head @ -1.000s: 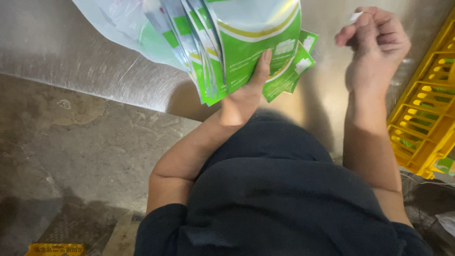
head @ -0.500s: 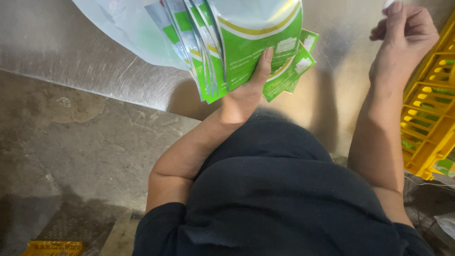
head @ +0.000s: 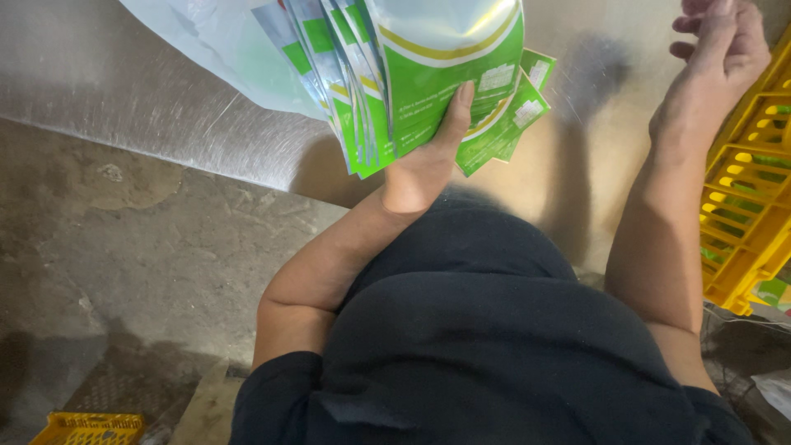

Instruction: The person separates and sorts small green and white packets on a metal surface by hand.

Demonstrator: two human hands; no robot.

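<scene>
- Our left hand [head: 424,169] holds a fanned stack of green and white pouches [head: 428,82], thumb pressed across the front one and the rest of the fingers hidden behind.
- The pouches stand nearly on edge above the steel table [head: 165,107], up against a pale plastic bag [head: 222,49] that lies to their left. We cannot tell whether their lower edges touch the table.
- Our right hand [head: 717,62] is raised at the top right, fingers loosely spread and holding nothing, next to the yellow crate [head: 750,198] at the table's right edge.
- As we judge it, this is a sorting or counting step: the stack is held ready in one hand while the other is free between picks.
- The next move seems to call for the free hand to cross to the stack and peel off the front pouch by a corner.
- The left grip has to stay firm enough for the fan not to slip, yet loose enough to release one pouch.
- A second yellow crate [head: 86,428] sits on the floor [head: 124,247], low left.
</scene>
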